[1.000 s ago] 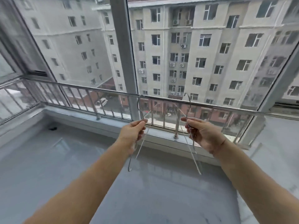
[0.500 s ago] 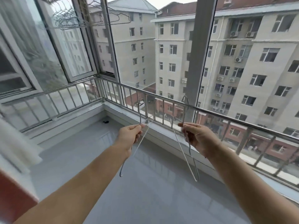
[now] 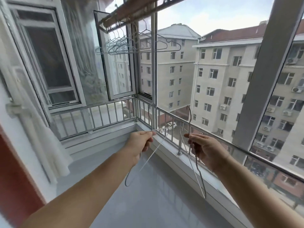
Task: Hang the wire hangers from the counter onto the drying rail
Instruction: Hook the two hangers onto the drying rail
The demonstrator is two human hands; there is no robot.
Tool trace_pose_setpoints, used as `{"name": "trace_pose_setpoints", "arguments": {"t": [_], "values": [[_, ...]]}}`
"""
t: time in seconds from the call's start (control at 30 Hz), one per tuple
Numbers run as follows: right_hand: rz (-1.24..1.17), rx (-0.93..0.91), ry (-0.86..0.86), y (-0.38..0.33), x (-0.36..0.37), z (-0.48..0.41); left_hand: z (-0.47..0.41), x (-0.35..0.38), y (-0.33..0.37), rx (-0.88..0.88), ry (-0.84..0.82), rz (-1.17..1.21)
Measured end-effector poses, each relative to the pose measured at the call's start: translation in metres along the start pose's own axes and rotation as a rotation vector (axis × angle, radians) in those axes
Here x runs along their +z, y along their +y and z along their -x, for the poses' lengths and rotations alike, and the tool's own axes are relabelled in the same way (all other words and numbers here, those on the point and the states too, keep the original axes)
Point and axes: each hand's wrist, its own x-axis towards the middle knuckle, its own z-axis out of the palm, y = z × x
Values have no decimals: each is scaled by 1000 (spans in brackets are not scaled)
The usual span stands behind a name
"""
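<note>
My left hand point(image 3: 141, 143) pinches the neck of a thin wire hanger point(image 3: 148, 158), whose hook stands up and whose shoulder droops toward the counter. My right hand point(image 3: 203, 148) grips a second wire hanger point(image 3: 195, 163) by its neck, hook up, body slanting down to the right. Both hands are held out over the grey counter point(image 3: 148, 203), well below the drying rail point(image 3: 139, 9), a brownish bar running across the top of the view. Several wire hangers point(image 3: 131, 45) hang from that rail near its left end.
A steel guard railing point(image 3: 218, 140) runs along the window just beyond my hands. An open window sash point(image 3: 113, 63) stands under the rail's left end. A white curtain point(image 3: 41, 137) and a red wall edge point(image 3: 14, 178) are at the left.
My view has swung up and to the left, bringing the drying rail and its hung hangers into sight. Both hands keep their hold on the two hangers, held about the same distance apart.
</note>
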Motion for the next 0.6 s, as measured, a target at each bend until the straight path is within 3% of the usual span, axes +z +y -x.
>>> {"name": "trace_pose_setpoints", "arguments": {"t": [0.33,0.6], "values": [[44,-90,-88,-57,58,-104,-104,-25,73,65,1,32],[16,-236,-28,-111,100,-186,-198,-45,149,53,-226,-35]]}}
